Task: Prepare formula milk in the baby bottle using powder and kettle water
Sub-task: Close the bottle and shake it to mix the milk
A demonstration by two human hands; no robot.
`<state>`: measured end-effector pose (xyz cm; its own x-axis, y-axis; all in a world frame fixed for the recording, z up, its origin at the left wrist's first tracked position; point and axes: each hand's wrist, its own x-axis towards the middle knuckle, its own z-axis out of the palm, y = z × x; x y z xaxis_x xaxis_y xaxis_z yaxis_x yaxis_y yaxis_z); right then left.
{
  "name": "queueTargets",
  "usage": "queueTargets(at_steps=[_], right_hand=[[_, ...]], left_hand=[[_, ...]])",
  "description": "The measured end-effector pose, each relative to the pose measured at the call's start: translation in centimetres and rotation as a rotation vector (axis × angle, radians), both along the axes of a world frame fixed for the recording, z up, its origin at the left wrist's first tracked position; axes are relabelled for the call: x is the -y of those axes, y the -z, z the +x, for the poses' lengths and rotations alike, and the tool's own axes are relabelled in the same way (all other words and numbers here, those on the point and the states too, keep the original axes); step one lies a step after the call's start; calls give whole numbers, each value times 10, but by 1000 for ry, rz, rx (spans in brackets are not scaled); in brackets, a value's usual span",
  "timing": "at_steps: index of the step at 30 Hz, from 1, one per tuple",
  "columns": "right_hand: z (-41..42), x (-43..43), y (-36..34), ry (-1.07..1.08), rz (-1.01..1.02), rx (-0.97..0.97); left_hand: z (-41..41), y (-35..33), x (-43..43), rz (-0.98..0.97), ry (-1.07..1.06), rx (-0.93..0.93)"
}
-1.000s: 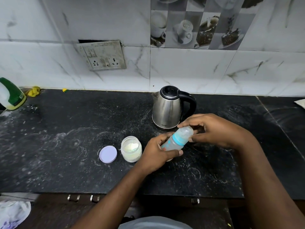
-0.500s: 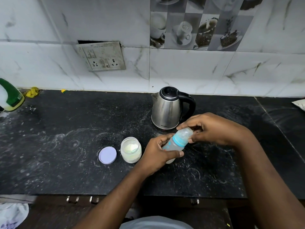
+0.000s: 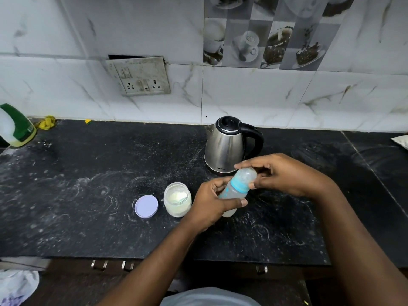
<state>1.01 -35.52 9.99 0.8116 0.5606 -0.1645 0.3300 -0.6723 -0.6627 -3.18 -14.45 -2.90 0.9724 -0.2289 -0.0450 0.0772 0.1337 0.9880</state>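
A clear baby bottle (image 3: 236, 188) with a blue collar and a frosted cap leans to the right over the black counter (image 3: 88, 195). My left hand (image 3: 213, 203) wraps its body. My right hand (image 3: 284, 173) pinches the cap at its top end. Left of the bottle stands an open glass jar of pale powder (image 3: 177, 202), and its lilac lid (image 3: 146, 206) lies flat beside it. The steel kettle (image 3: 227, 145) with a black lid and handle stands just behind my hands, lid down.
A green-and-white bottle (image 3: 15, 125) stands at the far left edge, with a yellow rag (image 3: 46, 123) by the wall. A wall socket plate (image 3: 141, 76) sits above the counter. White powder smears cover the counter. A pale object (image 3: 400, 141) lies at the right edge.
Both hands and the bottle stay in nearly the same place; my right fingers shift slightly around the cap.
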Motion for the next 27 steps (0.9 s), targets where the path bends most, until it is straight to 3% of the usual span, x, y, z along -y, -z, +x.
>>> queueTargets(at_steps=[3,6,10,16,27], right_hand=[[-9,-6,17,126,339,-94],[-19,-18,32,270,582,-75],[-29,-29,50,434,894,-198],[-39,-26,66,352,967,-375],[-48,-40,77,406,922,-316]], left_hand=[[5,-3,-3,-24,-29,-20],[8,-10,-4,-57,-47,-32],[8,-20,-3,-111,-85,-23],[13,-33,-8,-79,-71,3],[-1,-28,-16,28,-188,129]])
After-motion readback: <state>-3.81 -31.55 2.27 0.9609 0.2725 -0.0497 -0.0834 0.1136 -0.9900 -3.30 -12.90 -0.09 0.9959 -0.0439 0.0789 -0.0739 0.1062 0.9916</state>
